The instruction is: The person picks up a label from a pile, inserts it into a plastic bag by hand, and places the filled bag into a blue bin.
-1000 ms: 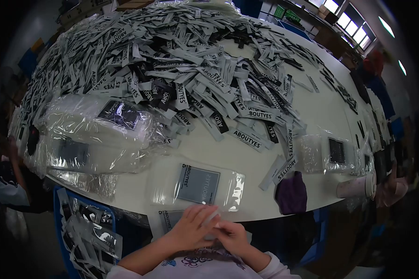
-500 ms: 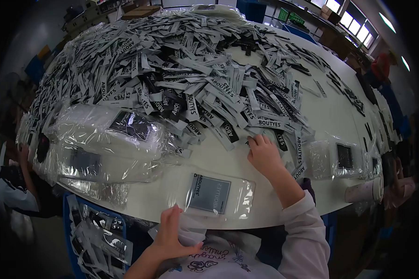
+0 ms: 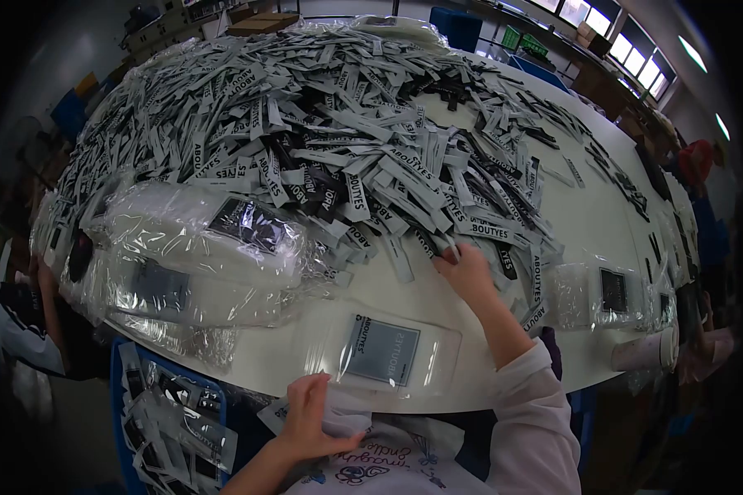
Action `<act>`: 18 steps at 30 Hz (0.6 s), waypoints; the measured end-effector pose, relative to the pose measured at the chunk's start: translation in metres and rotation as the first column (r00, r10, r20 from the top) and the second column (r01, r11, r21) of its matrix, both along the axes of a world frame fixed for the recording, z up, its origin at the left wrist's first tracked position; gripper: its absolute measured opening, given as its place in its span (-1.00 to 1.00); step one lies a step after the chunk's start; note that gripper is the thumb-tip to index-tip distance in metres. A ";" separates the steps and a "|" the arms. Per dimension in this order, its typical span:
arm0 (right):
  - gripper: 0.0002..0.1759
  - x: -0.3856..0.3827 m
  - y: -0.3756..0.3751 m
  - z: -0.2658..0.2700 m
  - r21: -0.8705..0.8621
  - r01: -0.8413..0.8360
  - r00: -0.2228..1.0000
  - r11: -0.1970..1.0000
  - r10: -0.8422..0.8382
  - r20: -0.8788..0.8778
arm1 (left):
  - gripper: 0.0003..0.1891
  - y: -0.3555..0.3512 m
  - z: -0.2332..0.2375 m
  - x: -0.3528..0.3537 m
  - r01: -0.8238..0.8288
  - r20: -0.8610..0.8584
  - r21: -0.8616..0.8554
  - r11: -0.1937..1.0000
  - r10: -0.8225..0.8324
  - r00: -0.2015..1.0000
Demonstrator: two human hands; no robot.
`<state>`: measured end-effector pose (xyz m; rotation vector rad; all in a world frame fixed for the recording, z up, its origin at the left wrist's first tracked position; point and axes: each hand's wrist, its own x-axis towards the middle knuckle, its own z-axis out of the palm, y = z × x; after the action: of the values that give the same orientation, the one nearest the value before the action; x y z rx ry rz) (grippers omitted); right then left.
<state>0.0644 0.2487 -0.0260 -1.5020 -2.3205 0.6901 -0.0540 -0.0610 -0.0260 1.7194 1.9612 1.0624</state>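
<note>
My right hand (image 3: 470,272) is at the near edge of the heap of grey and black printed stick packets (image 3: 413,165). Its thumb and fingers close on the end of a light grey packet (image 3: 451,246); the fingers partly hide it. Close by lies a black packet (image 3: 425,242). At the table's front edge, my left hand (image 3: 309,421) is open, thumb apart from the raised fingers. Just beyond its fingertips a clear plastic bag (image 3: 433,351) lies flat, with a grey printed label panel (image 3: 381,350).
Stacks of clear bags (image 3: 198,247) lie left, another stack (image 3: 594,293) right, near a pale cup (image 3: 645,351). A blue bin (image 3: 124,412) of filled bags stands below the table (image 3: 371,285) at left. Other people are at both sides, one with a visible arm (image 3: 49,301).
The view has shifted slightly, so the table appears further right. My right fingers have drawn together on a grey packet at the heap's edge. My left hand keeps nearly the same pose.
</note>
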 end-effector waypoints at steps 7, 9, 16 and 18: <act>-0.90 0.071 -0.034 0.057 0.232 0.107 0.750 0.967 0.074 -0.657 | -0.01 0.011 -0.003 0.006 -0.011 -0.005 0.095 0.995 0.012 1.000; -0.88 0.096 -0.056 0.070 0.082 0.120 0.714 0.989 -0.029 -0.699 | -0.02 0.016 -0.001 0.008 0.000 0.000 0.120 0.993 0.000 1.000; -0.83 0.111 -0.137 -0.027 0.302 0.179 0.625 0.936 0.129 -0.770 | 0.11 0.033 0.005 0.016 0.117 -0.058 0.145 0.983 -0.110 0.992; -0.81 0.116 -0.137 -0.045 0.147 0.239 0.704 0.960 -0.067 -0.707 | 0.11 0.037 0.005 0.015 0.131 -0.068 0.171 0.977 -0.121 0.990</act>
<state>0.1801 0.1116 -0.0710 -1.0531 -1.6030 0.7467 -0.0394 -0.0244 -0.0206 1.9579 1.8101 1.1822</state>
